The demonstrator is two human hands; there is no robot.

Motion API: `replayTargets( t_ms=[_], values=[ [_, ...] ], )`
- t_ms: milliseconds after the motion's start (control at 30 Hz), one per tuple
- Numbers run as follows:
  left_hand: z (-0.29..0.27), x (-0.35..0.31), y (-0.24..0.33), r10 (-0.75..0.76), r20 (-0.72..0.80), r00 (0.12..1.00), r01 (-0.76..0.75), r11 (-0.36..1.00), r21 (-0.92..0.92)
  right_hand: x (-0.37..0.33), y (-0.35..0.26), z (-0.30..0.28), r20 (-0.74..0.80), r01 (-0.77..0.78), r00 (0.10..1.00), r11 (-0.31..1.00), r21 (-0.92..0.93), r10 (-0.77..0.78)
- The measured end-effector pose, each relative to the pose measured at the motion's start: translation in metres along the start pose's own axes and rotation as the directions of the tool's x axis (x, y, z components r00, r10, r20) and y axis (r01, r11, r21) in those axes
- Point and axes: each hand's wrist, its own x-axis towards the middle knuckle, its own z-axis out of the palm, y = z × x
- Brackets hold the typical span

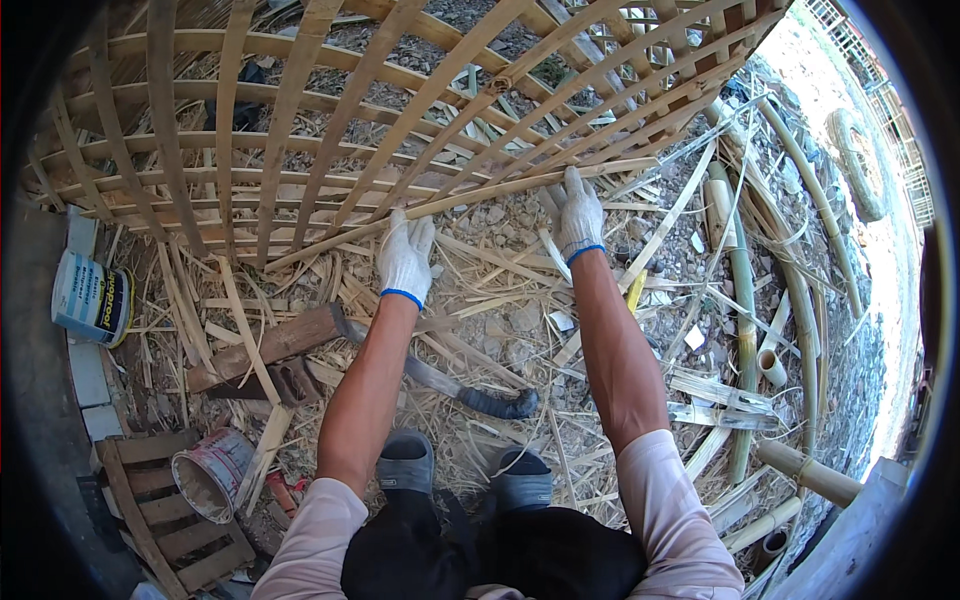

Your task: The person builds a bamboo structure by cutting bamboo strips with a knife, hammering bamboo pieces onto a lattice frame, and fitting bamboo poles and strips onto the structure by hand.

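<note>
A large lattice panel of split bamboo strips (pixel 285 130) spans the top of the view, tilted, its upper strips looming closer. Both hands wear white knit gloves with blue cuffs. My left hand (pixel 405 260) grips the long strip along the panel's near edge, left of the middle. Farther right, my right hand (pixel 581 215) holds the same edge strip. The fingertips of both hands reach over the strip, and the undersides of the hands are hidden. On the ground between my arms and feet lies a tool with a curved, dark-wrapped handle (pixel 497 402).
Bamboo shavings and rubble cover the ground. At left are a white-and-blue bucket (pixel 92 298), a wooden block (pixel 268 347), a stained bucket (pixel 213 472) and a slatted wooden piece (pixel 175 510). Bamboo poles (pixel 742 330) lie at right, with a tyre (pixel 855 165) beyond.
</note>
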Motion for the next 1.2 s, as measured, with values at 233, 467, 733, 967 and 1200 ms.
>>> replayTargets(
  t_ms=[233,467,733,967,1200],
  values=[
    [-0.006,0.004,0.002,0.064,0.031,0.997,-0.065,0.997,0.035,0.001,0.006,0.009,0.011,0.034,0.999,0.999,0.018,-0.034],
    [-0.006,-0.018,0.004,-0.036,-0.058,0.998,0.028,0.991,-0.132,-0.007,-0.003,-0.003,-0.100,-0.118,0.989,0.985,-0.125,0.106],
    [-0.077,-0.101,0.005,-0.009,0.017,1.000,0.011,0.990,-0.139,-0.122,-0.005,-0.055,-0.049,-0.242,0.969,0.970,0.033,0.243],
    [-0.209,-0.145,0.077,0.213,-0.258,0.942,-0.244,0.965,-0.094,-0.198,0.071,0.027,0.161,-0.485,0.841,0.852,-0.196,0.516],
    [-0.372,-0.083,0.158,0.354,-0.602,0.716,-0.435,0.900,0.011,-0.226,0.143,0.106,0.316,-0.539,0.719,0.784,-0.309,0.619]
  ],
)
